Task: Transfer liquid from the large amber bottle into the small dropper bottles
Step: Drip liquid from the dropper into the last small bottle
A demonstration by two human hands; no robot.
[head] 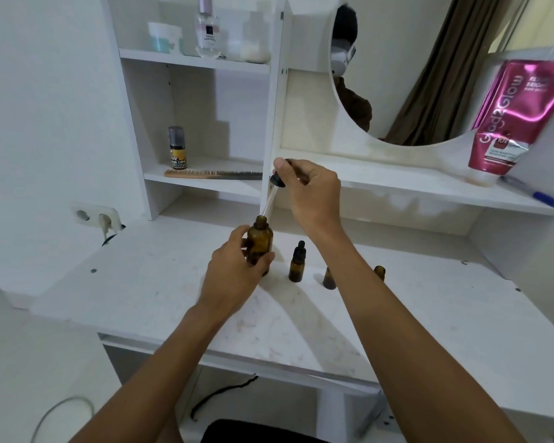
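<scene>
Now the right hand (pixel 312 191) is pinching the dropper (pixel 275 193) by its bulb, tip at the mouth of the big bottle (pixel 260 239); the left hand (pixel 234 271) is gripping that bottle on the desk (pixel 141 282). Likely drawing liquid; next, carrying it to the open vials (pixel 329 279) at four o'clock.

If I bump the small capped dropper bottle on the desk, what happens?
The small capped dropper bottle stands tall and narrow, so it would probably tip rather than slide. It looks like amber glass: likely rigid, possibly breakable. Round-bodied, it may roll on the smooth desk.
</scene>
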